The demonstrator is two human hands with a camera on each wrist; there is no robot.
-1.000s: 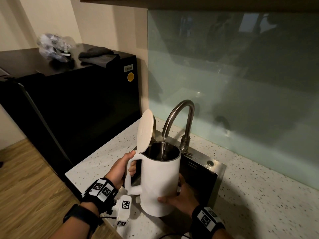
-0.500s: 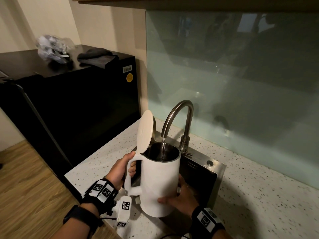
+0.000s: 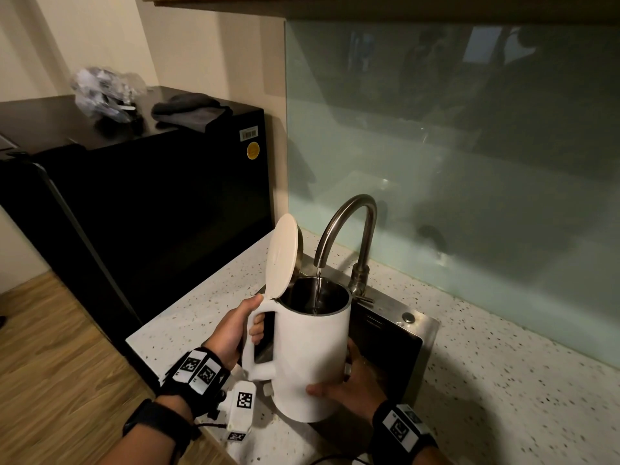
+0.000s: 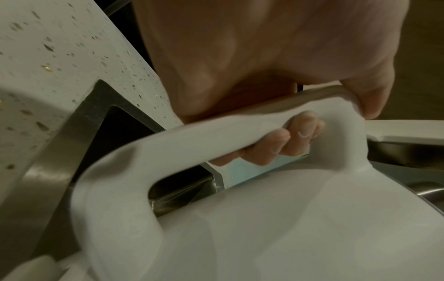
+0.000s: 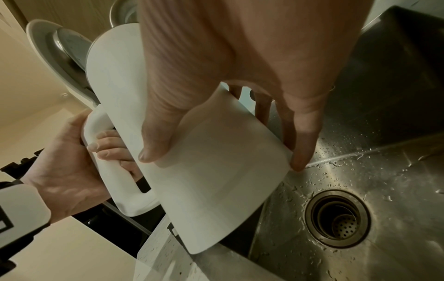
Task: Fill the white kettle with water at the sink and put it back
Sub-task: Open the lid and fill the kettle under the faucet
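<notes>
At the far left, a black fridge (image 3: pixel 141 203) is seen, with a crumpled clear plastic bag (image 3: pixel 100 92) and a folded dark cloth (image 3: pixel 191 110) lying on its top. Just right of it, the speckled white surface (image 3: pixel 208 303) runs along under a pale green glass backsplash (image 3: pixel 453 162).

The left hand (image 3: pixel 235 327) is wrapped round the kettle's handle (image 3: pixel 256 344): in the left wrist view the fingers (image 4: pixel 276 144) are curled through the handle loop and the thumb is pressed on its top end, so this grip is clamped on the handle.

The white kettle (image 3: pixel 312 357) is held off the surface, above the near left corner of the sink (image 3: pixel 416 333), roughly upright. Its lid (image 3: pixel 283 253) is swung up and stands open on the handle side. The curved metal tap (image 3: pixel 349 229) is arched over the kettle's mouth, and a thin stream of water (image 3: pixel 317 286) is seen falling from the spout into the steel-lined interior.

The right hand (image 3: pixel 349 380) is laid against the lower body of the kettle; in the right wrist view the thumb (image 5: pixel 158 133) is spread across the near wall and the fingers are curved round the far side, so this grip is closed about the kettle's body. Below it, the wet steel basin and its round drain (image 5: pixel 336 218) are visible.
</notes>
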